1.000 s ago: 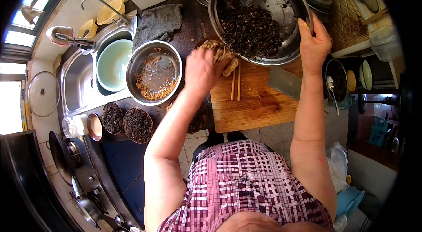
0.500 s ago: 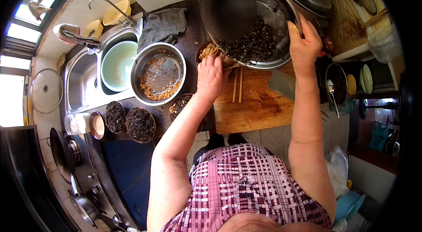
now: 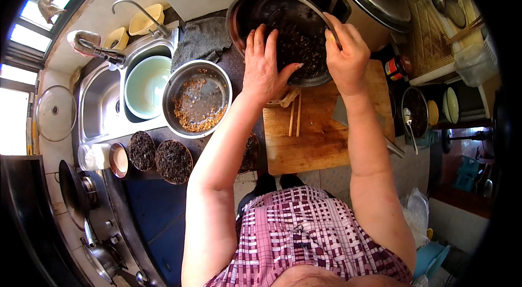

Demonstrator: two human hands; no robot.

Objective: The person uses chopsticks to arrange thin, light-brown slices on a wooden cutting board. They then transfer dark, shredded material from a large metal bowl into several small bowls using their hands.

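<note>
A: Big steel bowl (image 3: 283,31) tilted toward the body, over the far edge of the wooden board (image 3: 321,124). Why held so?

B: Probably to let the dark wet shreds (image 3: 296,48) slide down to the lower rim, near the board. Right hand (image 3: 345,56) clenched on the rim, thumb outside, fingers hooked over the edge, carrying the weight.

A: And the left hand (image 3: 263,67)?

B: Grip released, palm flat, fingers spread inside the bowl, resting on the shreds at the low side. Holding nothing; seems ready to rake or push the filling out.

A: Materials?

B: Bowl thin, round, shiny metal, smeared inside. Filling black, fine, moist-looking. Board pale wood, square, with two chopsticks (image 3: 294,116) lying side by side just beside the left wrist.

A: Around it?

B: Second steel bowl (image 3: 197,99) on the counter to the left, with brownish crumbs stuck on the bottom. Beside that, the sink (image 3: 103,97) with a pale green basin (image 3: 145,86). Nearer the body, two small round bowls (image 3: 157,156) heaped with the same dark stuff.
</note>
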